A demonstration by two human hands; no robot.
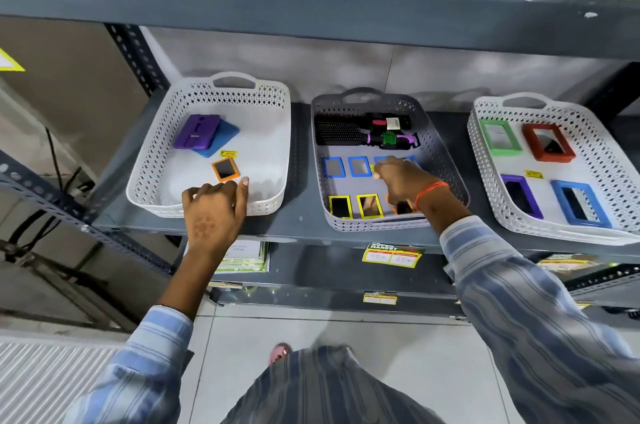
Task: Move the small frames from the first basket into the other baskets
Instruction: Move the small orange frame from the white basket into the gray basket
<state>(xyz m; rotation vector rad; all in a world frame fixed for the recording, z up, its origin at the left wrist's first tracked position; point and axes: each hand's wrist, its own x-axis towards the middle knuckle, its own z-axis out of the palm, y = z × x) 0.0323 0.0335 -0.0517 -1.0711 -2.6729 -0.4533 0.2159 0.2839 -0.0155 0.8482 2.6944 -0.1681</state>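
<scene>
Left hand (214,207) spread open and empty on near rim of white basket (162,132), orange small frame (225,169) just beyond its fingertips, right hand (403,181) reaching into grey basket (446,153) over blue frames (334,167), grip impossible to tell, yellow frames (370,206) nearer its wrist.

"SUPER MARKET" — shelf-edge price tag (392,254)

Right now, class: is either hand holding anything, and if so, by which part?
The left hand holds nothing; it rests on the white basket rim. The right hand reaches over the blue frames in the grey basket; a grip cannot be told.
</scene>
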